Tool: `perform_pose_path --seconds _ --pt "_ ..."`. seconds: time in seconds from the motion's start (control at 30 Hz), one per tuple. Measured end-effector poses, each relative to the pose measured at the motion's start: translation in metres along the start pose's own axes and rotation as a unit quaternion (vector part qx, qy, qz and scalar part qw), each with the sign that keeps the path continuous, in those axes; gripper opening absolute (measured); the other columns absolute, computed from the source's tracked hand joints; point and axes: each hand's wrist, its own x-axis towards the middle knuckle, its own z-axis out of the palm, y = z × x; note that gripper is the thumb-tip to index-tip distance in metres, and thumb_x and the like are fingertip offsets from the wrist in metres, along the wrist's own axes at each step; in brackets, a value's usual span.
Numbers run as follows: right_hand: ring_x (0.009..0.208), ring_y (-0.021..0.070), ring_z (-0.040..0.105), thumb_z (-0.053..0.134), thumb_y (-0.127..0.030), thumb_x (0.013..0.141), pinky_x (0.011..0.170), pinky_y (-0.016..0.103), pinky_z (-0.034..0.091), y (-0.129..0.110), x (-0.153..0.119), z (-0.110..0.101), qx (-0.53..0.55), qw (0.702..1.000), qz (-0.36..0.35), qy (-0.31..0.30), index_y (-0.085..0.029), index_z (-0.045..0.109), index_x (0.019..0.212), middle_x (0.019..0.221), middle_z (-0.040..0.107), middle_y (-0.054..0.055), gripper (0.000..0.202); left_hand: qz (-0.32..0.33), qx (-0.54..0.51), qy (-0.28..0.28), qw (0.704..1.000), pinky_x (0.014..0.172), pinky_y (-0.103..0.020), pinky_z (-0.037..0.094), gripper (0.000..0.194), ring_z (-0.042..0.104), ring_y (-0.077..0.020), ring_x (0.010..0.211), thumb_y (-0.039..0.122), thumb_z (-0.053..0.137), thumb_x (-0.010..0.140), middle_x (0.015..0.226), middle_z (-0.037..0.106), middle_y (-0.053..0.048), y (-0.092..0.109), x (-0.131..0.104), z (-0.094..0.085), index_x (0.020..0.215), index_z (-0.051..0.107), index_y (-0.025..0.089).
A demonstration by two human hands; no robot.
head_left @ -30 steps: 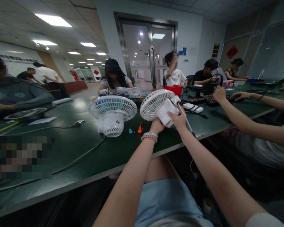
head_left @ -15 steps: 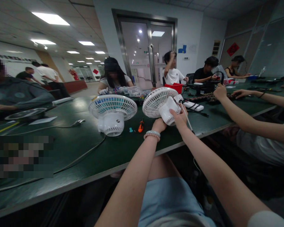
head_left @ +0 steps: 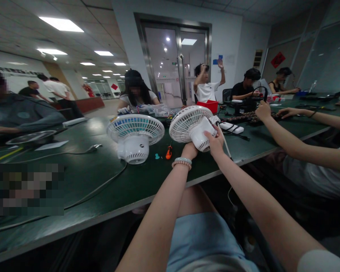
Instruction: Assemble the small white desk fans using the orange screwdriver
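Observation:
A white electric fan (head_left: 201,134) is tilted between my hands above the table's front edge, its round grille turned away to the upper left. My left hand (head_left: 190,150) supports it from underneath, with most of the fingers hidden behind the motor housing. On the housing's right side, my right hand (head_left: 214,140) is closed around it, thumb on the back. A white cord (head_left: 226,145) hangs down past my right hand. To the left, a second white fan (head_left: 134,147) rests on its motor housing, grille upward. An orange screwdriver (head_left: 169,152) lies between the two fans.
Small teal pieces (head_left: 157,156) lie by the screwdriver on the green table (head_left: 102,177). A grey cable (head_left: 99,187) crosses the left side. A white power strip (head_left: 231,127) and a red bin (head_left: 208,106) are beyond. A neighbour's arms (head_left: 291,139) reach in from the right.
The held fan has shifted very slightly left and tilted a little, both hands staying on it. Across the table, a person in white has raised a second arm.

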Motion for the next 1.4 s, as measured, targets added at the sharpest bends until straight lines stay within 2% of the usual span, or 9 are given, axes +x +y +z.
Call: perform_pose_path --seconds 0.1,0.23,0.47,0.73,0.87,1.03,1.1,1.3,1.4 --pt "0.093 0.0190 0.058 0.061 -0.038 0.064 0.087 0.036 0.044 0.012 0.007 -0.003 -0.093 0.994 -0.021 0.048 -0.017 0.054 0.103 0.100 0.062 0.005 0.045 -0.027 -0.001 0.003 1.000 0.088 -0.028 0.044 0.031 0.059 -0.0218 0.102 0.019 0.044 0.081 0.109 0.064 -0.013 0.000 -0.001 -0.001 0.105 0.062 0.014" --pt "0.096 0.0205 0.056 0.049 -0.042 0.073 0.087 0.037 0.043 0.028 0.018 -0.010 -0.176 0.979 0.040 0.096 -0.018 0.055 0.100 0.099 0.062 0.007 0.037 -0.049 0.000 0.014 0.999 0.086 -0.027 0.045 0.034 0.059 -0.0216 0.101 0.012 0.045 0.076 0.109 0.063 -0.013 -0.002 -0.002 -0.002 0.107 0.059 0.012" --pt "0.097 0.0224 0.057 0.041 -0.045 0.077 0.083 0.035 0.044 0.034 0.025 -0.015 -0.245 0.967 0.039 0.063 -0.018 0.054 0.101 0.099 0.062 0.009 0.038 -0.054 -0.004 0.019 0.998 0.087 -0.028 0.044 0.032 0.059 -0.0216 0.101 0.014 0.047 0.075 0.109 0.063 -0.013 -0.004 0.000 -0.001 0.106 0.057 0.012" --pt "0.097 0.0247 0.058 0.036 -0.052 0.080 0.081 0.034 0.044 0.029 0.029 -0.016 -0.277 0.955 0.102 0.044 -0.015 0.050 0.107 0.108 0.060 0.014 0.048 -0.082 -0.036 0.021 0.996 0.085 -0.030 0.044 0.031 0.059 -0.0230 0.101 0.018 0.042 0.080 0.110 0.062 -0.016 -0.001 0.000 -0.001 0.107 0.054 0.012" --pt "0.105 0.0291 0.055 0.033 -0.052 0.082 0.087 0.038 0.041 0.024 0.028 -0.013 -0.347 0.928 0.132 0.031 -0.010 0.049 0.112 0.109 0.058 0.019 0.054 -0.102 -0.065 0.035 0.992 0.084 -0.031 0.044 0.031 0.059 -0.0234 0.101 0.017 0.039 0.080 0.110 0.062 -0.016 -0.001 -0.002 -0.002 0.107 0.054 0.013" --pt "0.111 0.0337 0.050 0.024 -0.045 0.086 0.095 0.048 0.032 0.017 0.027 -0.010 -0.418 0.893 0.165 0.037 -0.006 0.052 0.111 0.111 0.056 0.024 0.055 -0.086 -0.076 0.056 0.992 0.086 -0.029 0.043 0.029 0.059 -0.0211 0.101 0.012 0.042 0.077 0.108 0.063 -0.013 -0.001 -0.006 -0.004 0.102 0.057 0.014" --pt "0.114 0.0344 0.048 0.022 -0.043 0.086 0.097 0.050 0.030 0.015 0.027 -0.011 -0.431 0.886 0.164 0.041 -0.005 0.055 0.109 0.112 0.056 0.025 0.055 -0.072 -0.082 0.061 0.992 0.086 -0.028 0.043 0.029 0.059 -0.0200 0.100 0.012 0.043 0.076 0.107 0.064 -0.012 -0.001 -0.009 -0.005 0.101 0.057 0.015" --pt "0.105 0.0321 0.054 0.033 -0.040 0.082 0.089 0.041 0.040 0.006 0.013 -0.013 -0.435 0.889 0.138 0.042 -0.002 0.053 0.110 0.106 0.057 0.026 0.051 -0.046 -0.111 0.062 0.991 0.088 -0.028 0.043 0.035 0.059 -0.0194 0.101 0.010 0.045 0.073 0.109 0.063 -0.011 -0.002 -0.012 -0.005 0.107 0.054 0.015" --pt "0.101 0.0328 0.054 0.042 -0.050 0.077 0.086 0.042 0.041 0.002 -0.003 -0.007 -0.459 0.886 0.065 0.021 -0.001 0.043 0.120 0.109 0.052 0.026 0.065 -0.026 -0.120 0.060 0.991 0.087 -0.026 0.043 0.039 0.059 -0.0186 0.100 0.008 0.045 0.071 0.109 0.063 -0.009 -0.004 -0.013 -0.006 0.109 0.054 0.016"
